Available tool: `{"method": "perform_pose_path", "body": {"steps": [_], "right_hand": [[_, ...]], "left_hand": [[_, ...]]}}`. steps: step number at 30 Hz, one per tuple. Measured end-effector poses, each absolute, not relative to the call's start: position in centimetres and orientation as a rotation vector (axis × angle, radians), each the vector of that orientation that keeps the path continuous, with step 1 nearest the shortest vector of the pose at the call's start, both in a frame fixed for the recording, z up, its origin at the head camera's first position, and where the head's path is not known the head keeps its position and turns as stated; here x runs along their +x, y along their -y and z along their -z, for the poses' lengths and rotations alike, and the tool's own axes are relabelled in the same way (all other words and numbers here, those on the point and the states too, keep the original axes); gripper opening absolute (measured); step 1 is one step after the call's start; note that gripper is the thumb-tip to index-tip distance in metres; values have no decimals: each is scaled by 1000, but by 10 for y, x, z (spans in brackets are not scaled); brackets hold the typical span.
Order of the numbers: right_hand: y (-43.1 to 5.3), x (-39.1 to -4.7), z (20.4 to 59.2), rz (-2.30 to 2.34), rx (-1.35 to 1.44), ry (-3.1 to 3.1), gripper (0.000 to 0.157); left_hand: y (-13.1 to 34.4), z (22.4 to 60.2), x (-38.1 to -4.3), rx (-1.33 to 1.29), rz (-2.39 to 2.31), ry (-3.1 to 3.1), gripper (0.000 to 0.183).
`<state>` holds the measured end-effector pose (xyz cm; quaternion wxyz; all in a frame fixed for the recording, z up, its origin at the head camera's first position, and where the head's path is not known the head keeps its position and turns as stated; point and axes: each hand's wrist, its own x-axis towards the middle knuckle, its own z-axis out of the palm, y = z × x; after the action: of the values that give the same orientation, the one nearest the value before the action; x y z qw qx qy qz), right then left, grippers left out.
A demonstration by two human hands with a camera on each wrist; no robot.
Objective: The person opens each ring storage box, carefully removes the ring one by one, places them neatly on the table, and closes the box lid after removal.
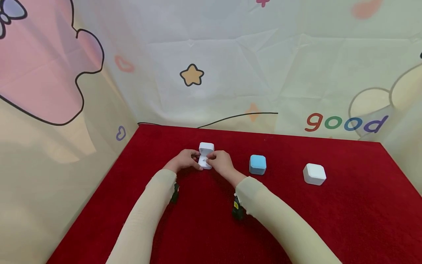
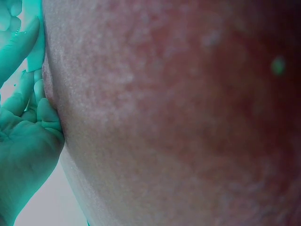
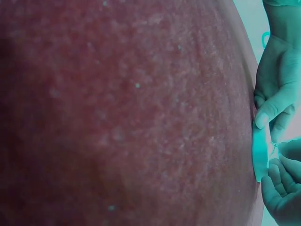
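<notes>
An open white ring box [image 1: 206, 148] stands on the red cloth, its lid tilted up at the back. My left hand [image 1: 185, 160] holds the box from its left side, thumb at the front edge and fingers behind. Inside it a small ring [image 3: 274, 149] with sparkling stones shows in the right wrist view. From the right, my right hand [image 1: 221, 162] reaches into the box and pinches the ring between thumb and fingertips. Whether the ring is still seated in its slot is hidden by the fingers. Both hands appear only at the edges of the wrist views.
A closed light blue box [image 1: 257, 164] sits right of my right hand. Farther right is a closed white box [image 1: 314, 174]. The red cloth [image 1: 204, 227] covers the table, and a printed curtain [image 1: 230, 73] hangs behind and beside it.
</notes>
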<state>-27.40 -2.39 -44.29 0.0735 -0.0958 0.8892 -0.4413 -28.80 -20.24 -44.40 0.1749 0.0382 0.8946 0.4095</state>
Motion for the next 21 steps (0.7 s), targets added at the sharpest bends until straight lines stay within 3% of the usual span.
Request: {"method": "perform_pose_path", "body": {"steps": [21], "right_hand": [[29,-281,445,1022,-474,-2872,15]], "left_hand": [[203,450,-293,103,-1160,-2538,63]]}}
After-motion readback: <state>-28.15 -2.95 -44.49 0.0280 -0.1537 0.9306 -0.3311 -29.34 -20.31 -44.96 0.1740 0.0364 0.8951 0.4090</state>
